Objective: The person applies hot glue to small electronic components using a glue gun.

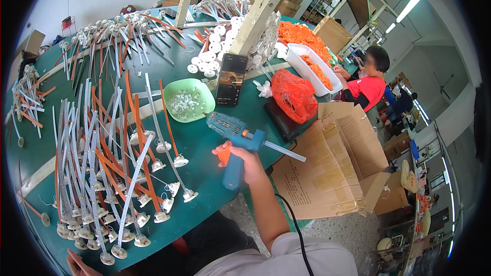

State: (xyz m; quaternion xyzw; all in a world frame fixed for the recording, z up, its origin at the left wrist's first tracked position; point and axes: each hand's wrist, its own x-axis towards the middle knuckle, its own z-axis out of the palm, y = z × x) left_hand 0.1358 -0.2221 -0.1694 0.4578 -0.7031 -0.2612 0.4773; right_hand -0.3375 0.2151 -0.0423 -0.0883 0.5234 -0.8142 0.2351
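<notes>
My right hand is wrapped round the handle of a teal hot glue gun, fingers at its orange trigger. The nozzle faces the far left, and a pale glue stick sticks out of the back. Only part of my left hand shows at the lower left edge, fingers stretched out, nothing visible in it. Nearest to it is a large bunch of grey and orange strips with white round ends, lying on the green table. Beyond the gun's nozzle stands a light green bowl of small whitish pieces.
A phone leans against a post beside stacked white discs. To the right are a red plastic bag, a white tray of orange parts and an open cardboard box. A black cord runs past my right arm. Another person sits at far right.
</notes>
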